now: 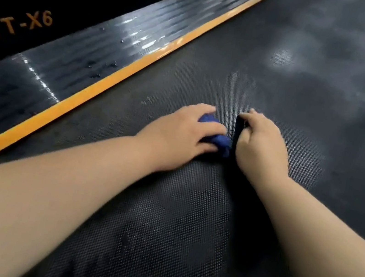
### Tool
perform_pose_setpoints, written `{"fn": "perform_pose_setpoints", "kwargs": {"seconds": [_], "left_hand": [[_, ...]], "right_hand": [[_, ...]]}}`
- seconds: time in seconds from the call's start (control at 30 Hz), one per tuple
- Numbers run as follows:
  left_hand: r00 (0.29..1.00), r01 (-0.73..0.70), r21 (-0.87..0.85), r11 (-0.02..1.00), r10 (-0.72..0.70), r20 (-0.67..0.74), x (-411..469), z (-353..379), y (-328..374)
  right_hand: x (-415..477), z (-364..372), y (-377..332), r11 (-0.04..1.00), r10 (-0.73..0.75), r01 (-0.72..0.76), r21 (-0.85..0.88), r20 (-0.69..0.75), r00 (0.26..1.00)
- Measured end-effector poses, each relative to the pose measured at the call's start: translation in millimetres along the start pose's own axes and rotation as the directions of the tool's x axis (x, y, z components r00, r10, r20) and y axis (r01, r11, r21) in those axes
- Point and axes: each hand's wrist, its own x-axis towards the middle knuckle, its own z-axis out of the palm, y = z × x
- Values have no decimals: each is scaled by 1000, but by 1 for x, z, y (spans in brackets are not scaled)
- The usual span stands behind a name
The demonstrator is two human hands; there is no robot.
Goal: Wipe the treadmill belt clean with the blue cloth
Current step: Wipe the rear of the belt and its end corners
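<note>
Both hands were down on the treadmill belt (186, 223) near frame centre. The left hand (178, 135) was closed over the bunched blue cloth (217, 139), pressing it flat to the belt; only a wad of blue showed between the fingers and at the thumb side. The right hand (262, 143) sat just beside it at 3 o'clock, fingers curled around something small and dark, possibly a fold of cloth or a separate object; blur made it hard to tell. Judged partway through: pale, dusty haze remained across the belt from 12 to 2 o'clock, well apart from the cloth, and a fainter patch lay just beyond the hands at 12 o'clock. The belt toward 6 o'clock looked darker and cleaner, though mottled. The ribbed side rail (88, 62) at 10 o'clock carried wet streaks and droplets, edged by an orange stripe (120, 72). The "TT-X6" lettering (17, 24) was visible at far 9 o'clock. Belt's right edge and both ends were cut off by the frame; most of the cloth was hidden under the palm.
</note>
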Motion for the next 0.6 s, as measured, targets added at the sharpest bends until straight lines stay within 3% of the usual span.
{"fn": "perform_pose_setpoints", "kwargs": {"seconds": [0.07, 0.17, 0.2, 0.3, 0.37, 0.47, 0.53, 0.6], "left_hand": [[986, 11, 54, 998, -2, -169, 9, -3, -32], [902, 386, 8, 923, -375, -214, 32, -16, -70], [880, 434, -8, 901, -426, -209, 36, -17, -70], [943, 237, -75, 969, -248, -222, 17, -3, -35], [989, 52, -130, 990, -69, -131, -5, -1, -17], [996, -23, -30, 999, 20, -92, 11, -17, -44], [969, 194, 49, 980, -183, -168, 28, -24, -75], [862, 439, 23, 898, -414, -294, 36, -23, -86]], "right_hand": [[0, -3, 2, 1000, 17, -17, 10, -11, 1000], [-3, -3, 1, 999, 27, -27, 32, -11, 1000], [-2, -3, 0, 999, 23, -22, 34, -17, 1000], [-1, -6, -2, 999, 30, -29, 12, -15, 999], [-2, -7, -3, 1000, 23, -23, -13, -14, 1000], [-2, -5, -2, 999, 21, -22, -24, -14, 1000], [-2, -4, -3, 999, 26, -27, -22, -22, 999], [-1, -4, -3, 1000, 20, -21, -23, -34, 999]]}}
